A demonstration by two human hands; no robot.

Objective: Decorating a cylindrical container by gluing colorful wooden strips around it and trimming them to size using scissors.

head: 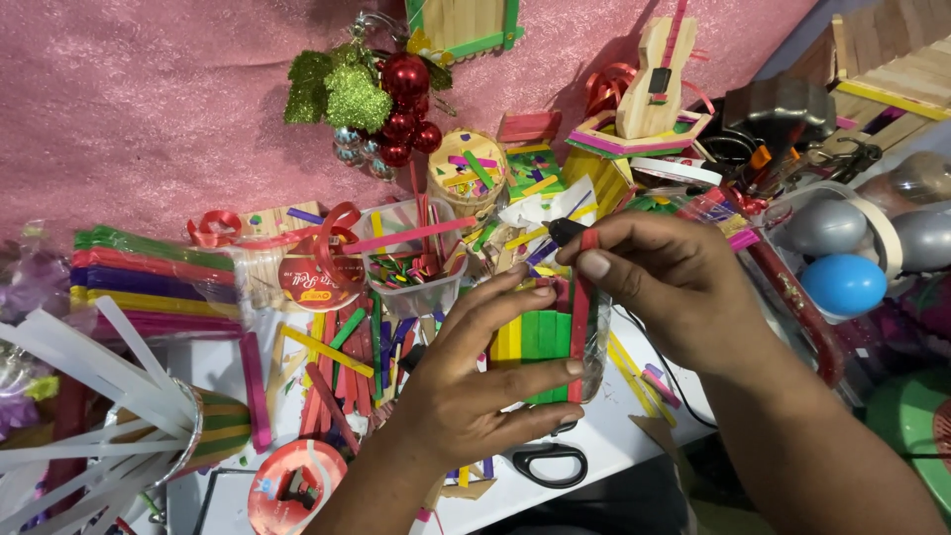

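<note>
Left hand (475, 376) covers most of the stick-clad jar (540, 342), so only a few green and yellow sticks and one red one show, and jar base is hidden; right hand (669, 287) hides all but the black tip of the tool (567, 232) it pinches, kind unclear. Scissors (550, 463) show handles only, blades under the left hand; both forearms cut off by bottom edge. White strip bundle (89, 396) runs off left edge, green plate (916, 426) off right edge, and small bits in the clear tub (416, 272) too tiny to tell.
</note>
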